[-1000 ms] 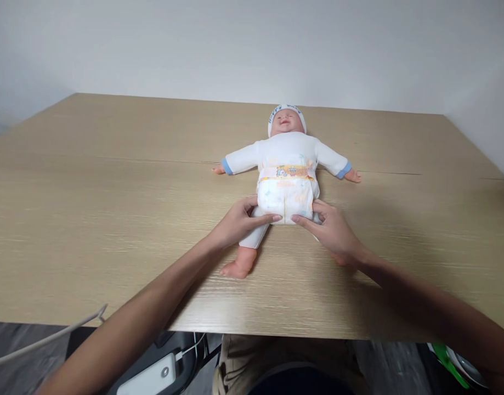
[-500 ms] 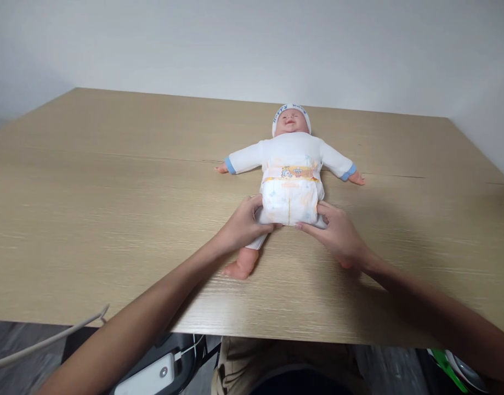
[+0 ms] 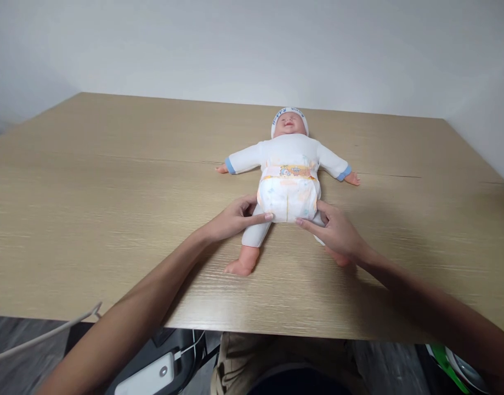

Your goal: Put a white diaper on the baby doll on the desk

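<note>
A baby doll [image 3: 290, 147] in a white outfit with blue cuffs lies on its back, head away from me, arms spread. Around its waist is a white diaper [image 3: 288, 200] with a patterned orange front band. My left hand [image 3: 237, 218] grips the diaper's left leg edge, its thumb resting across the doll's thigh and its fingertips tucked out of sight at the side. On the other side, my right hand [image 3: 336, 229] pinches the right leg edge between thumb and fingers. It partly covers the doll's leg there, while both feet show.
The doll rests on a wide light wood table [image 3: 124, 219] that meets a pale wall [image 3: 235, 49]. A white cable [image 3: 50, 334] hangs by the front left edge. Below that edge are a white power bank [image 3: 148, 376] with a cord and, at right, a green-rimmed object [image 3: 449, 365].
My left hand has shifted slightly outward, its thumb moving from beneath the diaper to its lower corner. More of the doll's left-side leg shows. My right hand stays nearly in place.
</note>
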`<move>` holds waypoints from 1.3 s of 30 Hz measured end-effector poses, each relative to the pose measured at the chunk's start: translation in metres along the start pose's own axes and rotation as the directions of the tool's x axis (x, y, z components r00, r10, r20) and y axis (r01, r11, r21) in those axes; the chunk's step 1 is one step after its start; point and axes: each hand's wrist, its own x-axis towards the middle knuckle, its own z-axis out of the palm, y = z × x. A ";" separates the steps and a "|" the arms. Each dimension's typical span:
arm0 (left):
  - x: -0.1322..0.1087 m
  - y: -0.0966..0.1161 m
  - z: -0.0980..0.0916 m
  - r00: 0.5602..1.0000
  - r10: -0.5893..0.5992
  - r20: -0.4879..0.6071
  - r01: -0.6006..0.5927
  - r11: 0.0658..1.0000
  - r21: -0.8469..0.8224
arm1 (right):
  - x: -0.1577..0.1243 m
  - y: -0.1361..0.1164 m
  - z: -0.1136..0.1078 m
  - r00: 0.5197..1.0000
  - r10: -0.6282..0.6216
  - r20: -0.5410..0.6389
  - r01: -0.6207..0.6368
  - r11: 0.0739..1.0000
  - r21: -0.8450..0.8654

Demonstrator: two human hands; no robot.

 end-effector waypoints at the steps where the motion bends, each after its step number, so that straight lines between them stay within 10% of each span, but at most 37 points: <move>1: 0.000 0.000 0.000 1.000 -0.007 0.002 0.007 1.000 -0.010 | 0.001 0.000 0.000 1.000 0.004 0.004 -0.004 1.000 -0.004; 13: -0.001 0.000 0.020 0.983 -0.025 -0.182 -0.015 0.976 -0.216 | -0.003 -0.004 0.001 0.999 0.009 -0.041 -0.007 0.998 0.055; 20: -0.003 -0.001 0.021 0.929 0.018 -0.370 -0.002 0.999 0.044 | 0.000 0.007 0.004 0.961 -0.129 -0.243 0.121 0.992 -0.047; 30: -0.008 -0.001 -0.002 0.924 0.048 -0.378 0.025 0.982 0.187 | -0.025 0.022 -0.030 0.984 -0.032 -0.173 0.029 0.999 -0.021; 39: 0.066 -0.003 -0.045 0.912 0.288 -0.290 -0.192 0.929 0.317 | 0.075 0.039 -0.066 0.946 -0.289 -0.144 0.302 0.950 0.077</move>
